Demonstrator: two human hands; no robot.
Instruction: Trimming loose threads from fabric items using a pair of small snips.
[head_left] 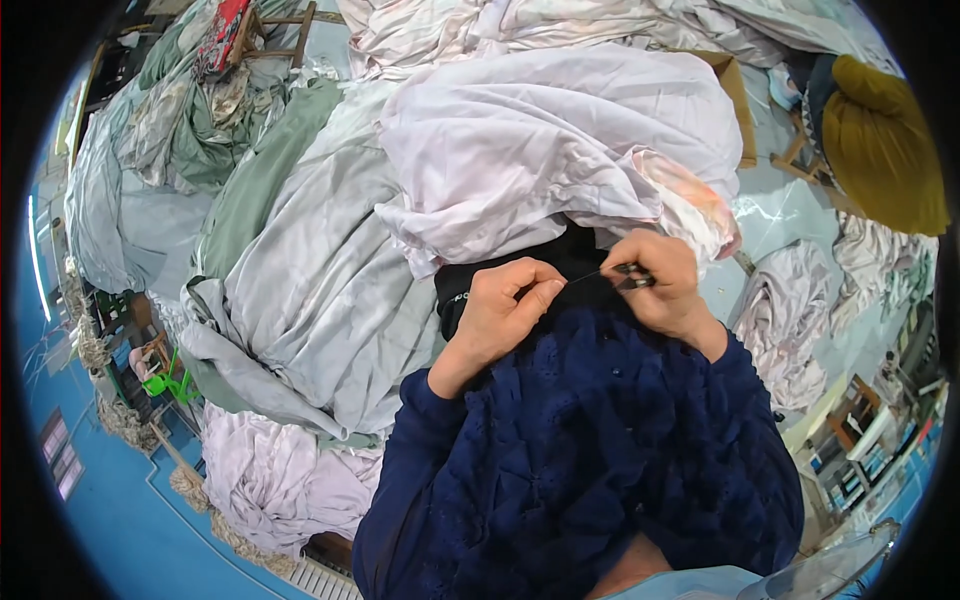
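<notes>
Both my hands are close together above my lap, in front of dark navy sleeves and a navy top. My left hand (508,306) is closed in a pinch on one end of a thin dark thread (583,278). The thread runs across to my right hand (662,278), whose curled fingers hold a small dark tool that looks like thread snips (635,277). Black fabric (458,300) lies over my lap under the hands. Just beyond them, a large pale pinkish-white cloth (530,140) is heaped up, with an orange-pink patterned part near my right hand.
Grey-white cloth (310,240) and green cloth (265,190) spread at my left. A cardboard box (737,110) stands behind the pale heap. At the far right is a person in a mustard garment (885,150), near a wooden stool (800,158). Crumpled patterned cloth (785,310) lies at right.
</notes>
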